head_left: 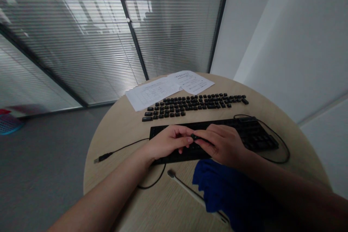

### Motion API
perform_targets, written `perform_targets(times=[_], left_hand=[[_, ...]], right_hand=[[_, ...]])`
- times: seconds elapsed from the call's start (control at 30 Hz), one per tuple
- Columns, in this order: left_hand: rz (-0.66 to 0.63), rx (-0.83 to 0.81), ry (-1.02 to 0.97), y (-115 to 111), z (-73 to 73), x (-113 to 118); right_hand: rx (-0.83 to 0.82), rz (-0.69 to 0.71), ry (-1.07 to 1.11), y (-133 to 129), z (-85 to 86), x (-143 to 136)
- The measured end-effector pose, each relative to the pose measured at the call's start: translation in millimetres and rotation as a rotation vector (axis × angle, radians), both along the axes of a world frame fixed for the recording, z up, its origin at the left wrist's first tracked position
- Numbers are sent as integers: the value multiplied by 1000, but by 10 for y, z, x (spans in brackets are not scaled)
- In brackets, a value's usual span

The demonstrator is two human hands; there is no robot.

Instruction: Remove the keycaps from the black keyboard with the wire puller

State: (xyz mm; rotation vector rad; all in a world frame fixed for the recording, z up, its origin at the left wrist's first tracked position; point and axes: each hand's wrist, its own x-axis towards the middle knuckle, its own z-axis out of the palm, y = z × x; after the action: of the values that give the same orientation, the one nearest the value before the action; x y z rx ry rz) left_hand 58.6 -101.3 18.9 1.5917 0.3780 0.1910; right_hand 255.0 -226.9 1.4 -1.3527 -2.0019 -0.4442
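Above the middle of a black keyboard (174,157), my two hands meet at the fingertips. A small black keycap (194,136) is pinched there. My left hand (172,138) grips it from the left with thumb and fingers, while my right hand (221,139) holds it from the other side. Much of the keyboard's middle is hidden under both hands. Behind it, loose black keycaps (191,106) lie in rows on the round wooden table (114,137).
Printed papers (152,92) lie at the table's back. The keyboard cable loops right; its USB plug (103,157) rests at the left. In front are a brush (187,188) and a blue cloth (225,185), partly under my right arm. Blinds and a white wall stand behind.
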Motion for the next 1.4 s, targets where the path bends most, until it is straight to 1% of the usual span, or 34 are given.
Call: perform_targets(times=[0.13, 0.2, 0.23, 0.27, 0.37, 0.4, 0.43, 0.5, 0.6, 0.7, 0.77, 0.87, 1.2, 1.4], left_hand=[[-28, 18, 0, 13, -48, 9], [-17, 66, 20, 30, -43, 1], [7, 122, 34, 43, -29, -8], [45, 212, 49, 60, -10, -21], [202, 616, 109, 135, 63, -75], [232, 732, 142, 164, 85, -95], [247, 815, 178, 192, 101, -112], [245, 903, 248, 241, 117, -136], [226, 995, 323, 288, 109, -146], [208, 1060, 338, 313, 98, -151], [199, 1085, 334, 327, 100, -163], [192, 1120, 338, 345, 112, -184], [192, 1151, 322, 330, 166, -196], [184, 1161, 302, 327, 177, -203]], right_hand=[[0, 44, 30, 14, -1, -2], [7, 60, 66, 19, 1, 10], [7, 59, 86, 25, 5, 25], [1, 46, 103, 37, 10, 49], [-69, -65, 118, 137, 37, 173], [-112, -109, 112, 198, 49, 226], [-163, -148, 106, 274, 63, 279], [-287, -209, 96, 463, 89, 373], [-496, -263, 51, 785, 116, 447], [-623, -289, -15, 1059, 120, 445], [-642, -299, -46, 1187, 111, 421], [-650, -299, -75, 1296, 87, 384], [-661, -295, -123, 1359, -17, 363], [-651, -296, -123, 1377, -40, 361]])
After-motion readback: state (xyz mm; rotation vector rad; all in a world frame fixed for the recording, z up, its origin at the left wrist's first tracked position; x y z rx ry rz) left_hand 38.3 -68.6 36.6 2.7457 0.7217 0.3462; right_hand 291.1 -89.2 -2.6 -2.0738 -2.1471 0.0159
